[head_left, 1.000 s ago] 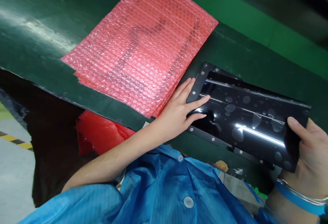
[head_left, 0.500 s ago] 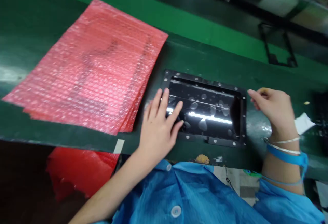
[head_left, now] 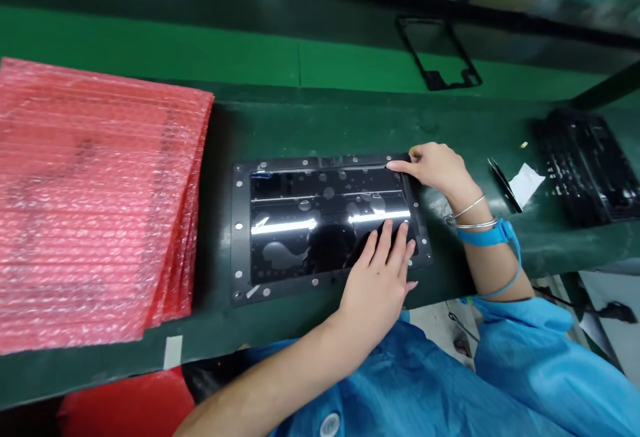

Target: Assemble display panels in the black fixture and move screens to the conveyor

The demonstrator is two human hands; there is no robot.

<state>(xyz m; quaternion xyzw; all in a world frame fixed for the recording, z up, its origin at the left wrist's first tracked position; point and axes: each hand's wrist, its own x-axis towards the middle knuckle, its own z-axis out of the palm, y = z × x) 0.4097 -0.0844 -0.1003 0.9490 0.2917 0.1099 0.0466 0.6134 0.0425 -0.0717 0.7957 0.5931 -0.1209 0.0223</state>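
Note:
A dark glossy screen panel (head_left: 285, 244) with bubble-like marks and light reflections lies in a flat black frame (head_left: 240, 250) with several round silver dots along its border. My left hand (head_left: 377, 277) rests on the panel's lower right part, fingers stretched out, palm over the frame's near edge. My right hand (head_left: 435, 167) is at the far right corner. Its thumb lies along the screen's edge, while the other fingers curl at the frame's border. What is under those fingertips is hidden. A blue wrist strap (head_left: 483, 236) and bracelets circle my right wrist.
Red bubble-wrap bags (head_left: 100, 210) are stacked on the left of the green table (head_left: 280, 124). Tweezers (head_left: 505, 185) and a white scrap (head_left: 526, 185) lie at right, beside stacked black parts (head_left: 595, 164). Another black frame (head_left: 437, 54) leans at the back.
The view has swung right. My left hand has shifted from the panel's left side to its lower right. My right hand, raised apart from the panel before, now touches its far right corner.

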